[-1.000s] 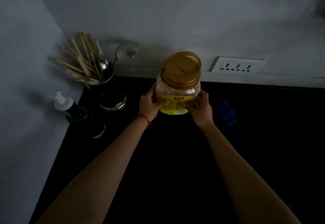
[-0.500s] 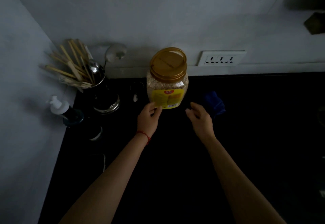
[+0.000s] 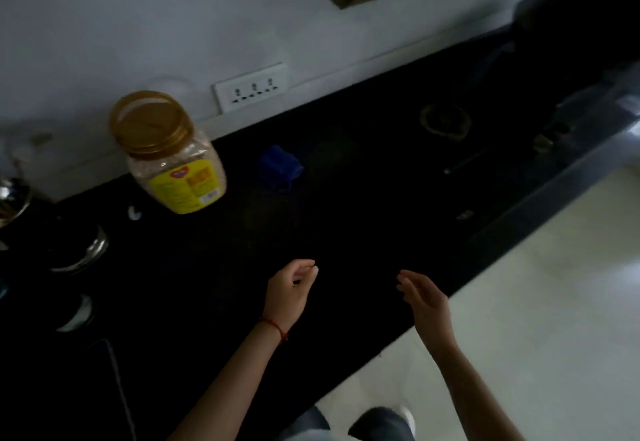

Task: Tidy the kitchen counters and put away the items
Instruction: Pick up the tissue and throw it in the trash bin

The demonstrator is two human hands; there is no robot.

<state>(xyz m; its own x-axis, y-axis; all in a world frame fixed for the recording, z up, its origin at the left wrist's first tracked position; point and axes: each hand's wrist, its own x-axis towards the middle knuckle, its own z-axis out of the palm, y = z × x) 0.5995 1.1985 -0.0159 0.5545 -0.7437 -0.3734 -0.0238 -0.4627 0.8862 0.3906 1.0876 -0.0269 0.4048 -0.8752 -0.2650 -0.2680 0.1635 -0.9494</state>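
Observation:
A clear plastic jar [image 3: 173, 156] with a gold lid and yellow label stands upright on the black counter [image 3: 346, 218] near the back wall. My left hand [image 3: 289, 293], with a red thread at the wrist, hovers over the counter well in front of the jar, fingers loosely curled and holding nothing. My right hand [image 3: 427, 303] hangs beside it near the counter's front edge, fingers relaxed and empty. Both hands are apart from the jar.
A blue cloth [image 3: 278, 166] lies right of the jar. A steel utensil holder [image 3: 78, 251] sits at the left. A gas stove burner [image 3: 445, 121] and a dark pot [image 3: 554, 24] are at the far right. A wall socket [image 3: 251, 87] is behind.
Both hands let go of the jar and drew back toward the counter's front edge. The view swung to the right, bringing the stove and the floor into sight.

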